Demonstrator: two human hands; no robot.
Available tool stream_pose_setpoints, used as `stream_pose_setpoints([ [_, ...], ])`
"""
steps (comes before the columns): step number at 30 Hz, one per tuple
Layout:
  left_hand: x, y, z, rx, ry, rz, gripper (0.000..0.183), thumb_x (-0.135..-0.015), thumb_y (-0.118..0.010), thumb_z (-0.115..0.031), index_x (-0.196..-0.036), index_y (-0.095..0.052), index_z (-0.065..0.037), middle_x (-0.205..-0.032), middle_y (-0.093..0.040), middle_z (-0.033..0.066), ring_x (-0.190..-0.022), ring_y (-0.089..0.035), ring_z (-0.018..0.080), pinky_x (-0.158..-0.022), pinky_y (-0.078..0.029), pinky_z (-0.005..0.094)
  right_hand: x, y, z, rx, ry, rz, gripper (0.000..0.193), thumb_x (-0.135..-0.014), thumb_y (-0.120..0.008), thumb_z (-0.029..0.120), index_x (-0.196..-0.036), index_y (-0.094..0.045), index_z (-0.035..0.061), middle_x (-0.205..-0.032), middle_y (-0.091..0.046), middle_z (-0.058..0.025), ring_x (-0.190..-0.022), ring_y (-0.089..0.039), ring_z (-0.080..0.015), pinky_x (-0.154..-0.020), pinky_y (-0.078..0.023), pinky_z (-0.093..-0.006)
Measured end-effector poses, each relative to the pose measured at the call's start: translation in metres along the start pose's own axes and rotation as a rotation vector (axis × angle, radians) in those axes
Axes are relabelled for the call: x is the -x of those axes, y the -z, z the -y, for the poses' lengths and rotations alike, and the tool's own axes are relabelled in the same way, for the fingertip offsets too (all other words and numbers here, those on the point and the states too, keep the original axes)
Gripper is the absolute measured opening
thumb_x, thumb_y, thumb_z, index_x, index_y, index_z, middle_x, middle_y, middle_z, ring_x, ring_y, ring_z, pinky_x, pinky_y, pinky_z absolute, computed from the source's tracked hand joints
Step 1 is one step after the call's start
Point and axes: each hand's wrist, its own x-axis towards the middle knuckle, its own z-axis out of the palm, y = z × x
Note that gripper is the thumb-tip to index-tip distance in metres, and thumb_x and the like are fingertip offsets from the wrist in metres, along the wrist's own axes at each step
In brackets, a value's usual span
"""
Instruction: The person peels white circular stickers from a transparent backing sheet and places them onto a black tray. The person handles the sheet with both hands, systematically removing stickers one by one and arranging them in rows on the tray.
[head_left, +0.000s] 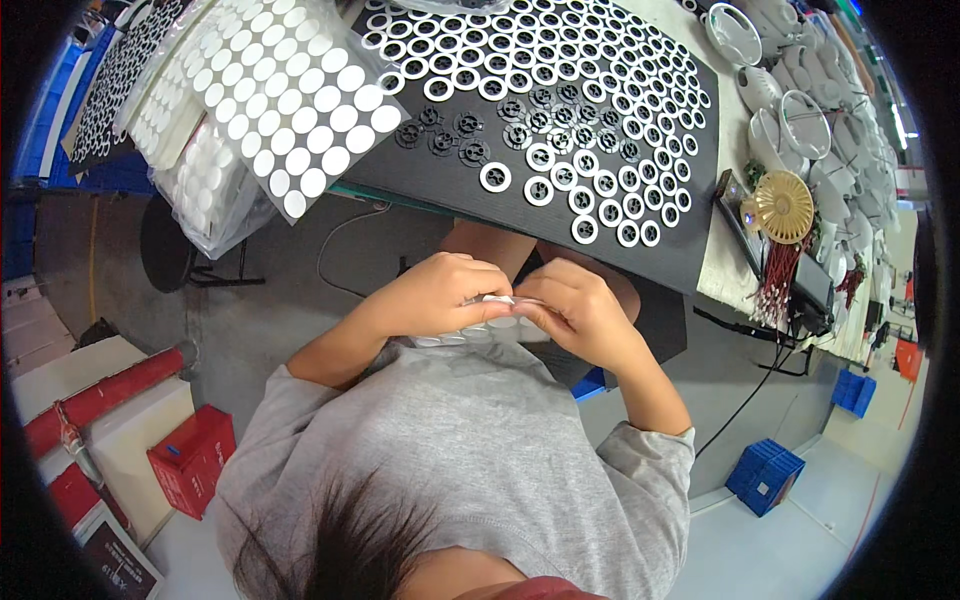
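Close to my body, just off the table's near edge, my left hand [440, 293] and my right hand [582, 308] meet with bent, pinching fingers. Between their fingertips is a small white piece [497, 298], which looks like a round sticker. Below it, in my lap, lies a sheet of round white stickers [452, 339], partly covered by my hands. Which hand grips the sheet and which the sticker is hard to make out. On the black board [400, 205] ahead sit many white rings with black centres [585, 230] and several bare black round parts [473, 152].
A large sheet of white discs [310, 135] overhangs the board's left side, above plastic-wrapped stacks [205, 185]. At right stand a gold fan [783, 208], red wires [778, 275] and white plastic housings [845, 130]. A red crate [192, 460] and a blue crate [765, 477] rest on the floor.
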Motion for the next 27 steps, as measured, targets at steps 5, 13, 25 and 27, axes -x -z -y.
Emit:
stream_pose_setpoints([
  [5, 0.000, 0.005, 0.002, 0.046, 0.055, 0.033, 0.016, -0.076, -0.060, -0.017, -0.079, -0.059, -0.002, -0.070, -0.059, 0.0100, -0.065, -0.056, 0.0258, -0.059, -0.043, 0.0332, -0.003, -0.001, 0.004, 0.269, 0.163, -0.080, 0.016, -0.065, -0.063, 0.010, -0.079, -0.057, 0.0056, -0.075, -0.053, -0.0049, -0.060, -0.051, -0.0205, -0.054, -0.039, -0.0299],
  [13, 0.001, 0.014, 0.003, 0.154, 0.189, 0.054, 0.018, -0.078, -0.058, -0.017, -0.079, -0.059, 0.001, -0.068, -0.059, 0.0124, -0.060, -0.057, 0.0209, -0.054, -0.043, 0.0287, -0.005, -0.006, 0.003, 0.512, 0.308, -0.200, 0.026, -0.059, -0.059, 0.011, -0.084, -0.058, 0.0065, -0.081, -0.057, -0.0023, -0.069, -0.055, -0.0146, -0.056, -0.039, -0.0279],
  [25, 0.003, 0.013, 0.009, 0.116, 0.214, 0.106, 0.019, -0.078, -0.058, -0.018, -0.078, -0.059, 0.001, -0.063, -0.056, 0.0114, -0.055, -0.054, 0.0174, -0.051, -0.041, 0.0271, -0.014, -0.007, 0.011, 0.557, 0.195, -0.066, 0.015, -0.066, -0.055, 0.011, -0.080, -0.053, 0.0066, -0.085, -0.052, -0.0051, -0.083, -0.054, -0.0190, -0.063, -0.041, -0.0290],
  [27, 0.003, 0.013, 0.009, 0.135, 0.222, 0.117, 0.018, -0.078, -0.058, -0.018, -0.078, -0.059, 0.001, -0.063, -0.056, 0.0111, -0.054, -0.054, 0.0168, -0.051, -0.041, 0.0269, -0.016, -0.003, 0.013, 0.521, 0.200, -0.035, 0.014, -0.066, -0.055, 0.011, -0.079, -0.052, 0.0065, -0.085, -0.050, -0.0062, -0.082, -0.051, -0.0202, -0.064, -0.041, -0.0298],
])
